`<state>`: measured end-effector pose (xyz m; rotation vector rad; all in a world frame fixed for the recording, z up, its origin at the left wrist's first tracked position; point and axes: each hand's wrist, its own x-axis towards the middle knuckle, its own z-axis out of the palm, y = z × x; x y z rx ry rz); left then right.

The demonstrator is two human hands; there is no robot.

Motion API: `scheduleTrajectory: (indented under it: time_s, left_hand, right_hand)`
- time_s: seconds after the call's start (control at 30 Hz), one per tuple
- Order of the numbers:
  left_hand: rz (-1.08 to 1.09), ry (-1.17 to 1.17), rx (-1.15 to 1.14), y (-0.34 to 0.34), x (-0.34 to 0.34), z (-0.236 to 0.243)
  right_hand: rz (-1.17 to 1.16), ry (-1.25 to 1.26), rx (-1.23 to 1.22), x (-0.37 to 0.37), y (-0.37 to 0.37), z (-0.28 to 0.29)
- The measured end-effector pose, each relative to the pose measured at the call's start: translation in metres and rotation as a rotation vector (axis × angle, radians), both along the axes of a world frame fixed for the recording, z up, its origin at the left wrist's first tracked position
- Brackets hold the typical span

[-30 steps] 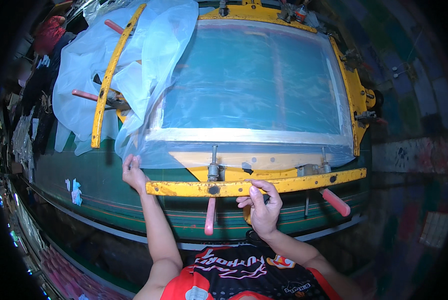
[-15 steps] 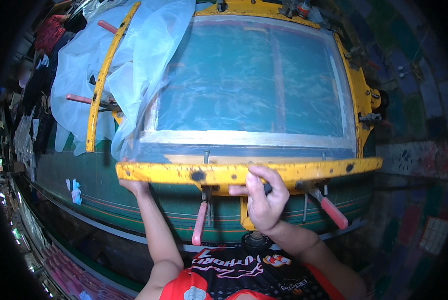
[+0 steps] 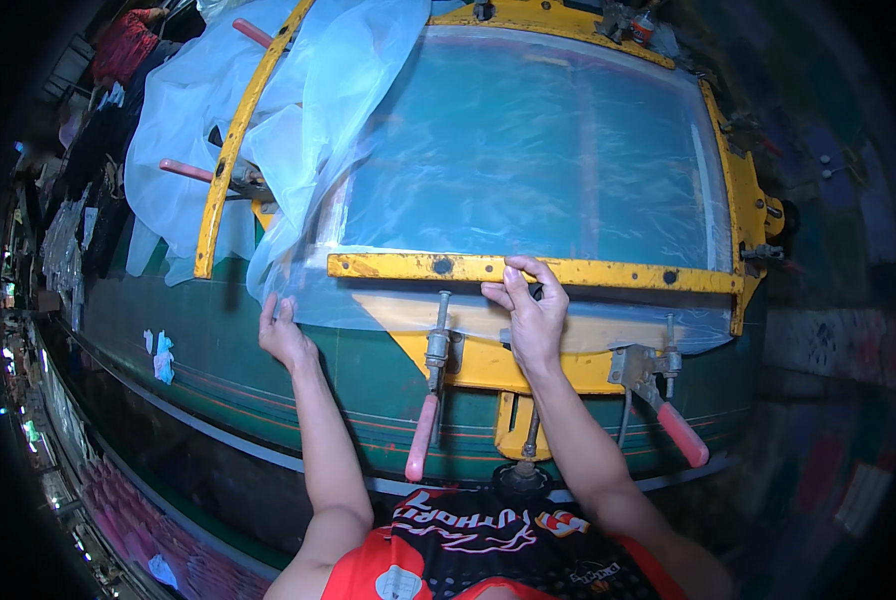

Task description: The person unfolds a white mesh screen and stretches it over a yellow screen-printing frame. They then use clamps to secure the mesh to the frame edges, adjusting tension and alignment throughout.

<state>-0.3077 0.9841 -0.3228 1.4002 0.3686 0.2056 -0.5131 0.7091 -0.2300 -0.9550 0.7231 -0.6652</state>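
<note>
Near the middle, my right hand [image 3: 536,312] grips a long yellow metal bar [image 3: 593,272] with dark holes, thumb and fingers round its near edge. That bar lies across the near side of a framed screen [image 3: 478,150] covered with sheer bluish mesh. My left hand [image 3: 288,338] is closed on the near left edge of the loose mesh fabric [image 3: 318,135], fingers pointing up. In front of the bar sits a yellow clamp bracket [image 3: 483,365] with two toggle clamps; their red handles [image 3: 422,437] point toward me. Wooden frame edges show through the mesh.
Another yellow bar [image 3: 230,150] with red-handled clamps [image 3: 186,170] stands at the left over bunched mesh. Yellow brackets [image 3: 743,200] edge the far and right sides. A green table [image 3: 338,375] lies beneath. At the far left, a person in a red top [image 3: 126,45] is partly visible.
The yellow bar in my right hand has moved away from me, off the clamp bracket and onto the frame's near side. My left hand has left the bar's end and now pinches the mesh edge.
</note>
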Motion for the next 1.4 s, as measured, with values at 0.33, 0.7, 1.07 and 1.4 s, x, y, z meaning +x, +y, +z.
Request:
scheduleTrajectory:
  time_s: [0.33, 0.7, 1.07, 1.4]
  left_hand:
    - [0.006, 0.018, 0.040, -0.002, 0.000, 0.002]
    - [0.005, 0.081, 0.060, -0.011, -0.008, 0.018]
    - [-0.309, -1.015, 0.326, -0.034, -0.188, 0.177]
    - [-1.204, -0.984, 0.524, -0.169, -0.217, 0.173]
  right_hand:
    - [-0.026, 0.075, 0.059, -0.022, 0.028, -0.031]
    - [-0.080, 0.186, -0.005, -0.025, 0.036, -0.041]
    - [-0.128, 0.174, -0.005, -0.021, 0.036, -0.050]
    - [-0.001, 0.099, 0.148, -0.028, 0.034, -0.063]
